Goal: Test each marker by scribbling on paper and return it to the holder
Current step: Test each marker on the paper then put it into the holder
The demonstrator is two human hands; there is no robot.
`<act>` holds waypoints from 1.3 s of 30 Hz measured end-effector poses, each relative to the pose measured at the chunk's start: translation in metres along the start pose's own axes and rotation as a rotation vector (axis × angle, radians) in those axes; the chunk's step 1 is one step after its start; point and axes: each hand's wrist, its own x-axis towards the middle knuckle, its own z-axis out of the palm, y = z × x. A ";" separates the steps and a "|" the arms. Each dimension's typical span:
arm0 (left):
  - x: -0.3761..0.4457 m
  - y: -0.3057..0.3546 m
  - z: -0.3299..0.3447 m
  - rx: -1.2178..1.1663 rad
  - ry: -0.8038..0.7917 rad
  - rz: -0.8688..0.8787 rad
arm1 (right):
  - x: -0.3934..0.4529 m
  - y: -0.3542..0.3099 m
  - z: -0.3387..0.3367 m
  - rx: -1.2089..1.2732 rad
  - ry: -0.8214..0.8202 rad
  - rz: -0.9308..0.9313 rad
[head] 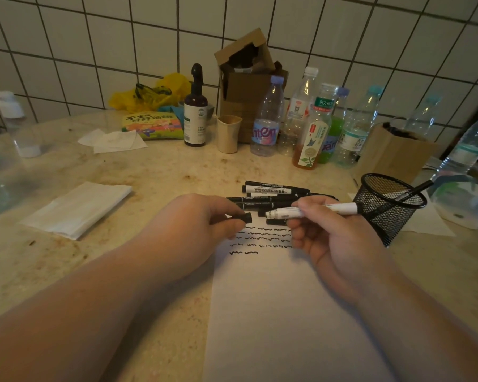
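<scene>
My right hand (323,235) grips a white-barrelled marker (315,211) lying level, its bare tip pointing left. My left hand (202,219) pinches the marker's black cap (244,217) just left of that tip, a small gap between them. Both hover over the top of a white paper sheet (273,312) that carries several rows of black scribbles (260,238). Behind the hands lies a pile of several black and white markers (271,193). A black mesh holder (388,205) stands to the right with one marker (409,194) leaning in it.
Several plastic bottles (268,119) and cardboard boxes (249,78) line the tiled wall at the back. A dark spray bottle (196,108), a beige cup (228,133) and a snack packet (152,125) stand nearby. Folded tissue (78,208) lies left on the marble table (122,166).
</scene>
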 end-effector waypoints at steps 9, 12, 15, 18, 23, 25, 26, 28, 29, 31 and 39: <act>-0.004 0.005 -0.002 -0.038 -0.010 0.042 | -0.003 0.001 0.003 -0.021 -0.060 0.020; -0.005 0.006 0.000 -0.032 -0.020 0.030 | -0.003 0.002 0.002 -0.047 -0.086 0.035; -0.005 0.007 0.000 -0.057 0.010 0.021 | -0.003 0.000 0.002 -0.075 -0.114 0.065; -0.003 0.007 0.000 -0.138 0.018 -0.003 | -0.004 -0.001 0.001 -0.031 -0.126 0.099; -0.003 0.011 -0.003 -0.314 -0.008 -0.079 | -0.002 -0.002 0.001 0.130 -0.145 0.148; -0.005 0.013 -0.005 -0.323 -0.031 -0.133 | -0.002 -0.002 0.002 0.123 -0.141 0.142; -0.005 0.013 -0.006 -0.354 -0.046 -0.157 | -0.002 -0.002 0.002 0.110 -0.141 0.134; -0.006 0.014 -0.006 -0.461 -0.087 -0.188 | -0.003 -0.003 0.002 0.087 -0.149 0.114; -0.006 0.013 -0.005 -0.498 -0.108 -0.201 | -0.004 -0.003 0.002 0.077 -0.154 0.103; -0.005 0.011 -0.003 -0.523 -0.153 -0.231 | -0.005 -0.003 0.000 0.050 -0.165 0.079; -0.011 0.011 0.001 -0.635 -0.268 -0.322 | -0.009 -0.001 0.000 -0.097 -0.201 -0.054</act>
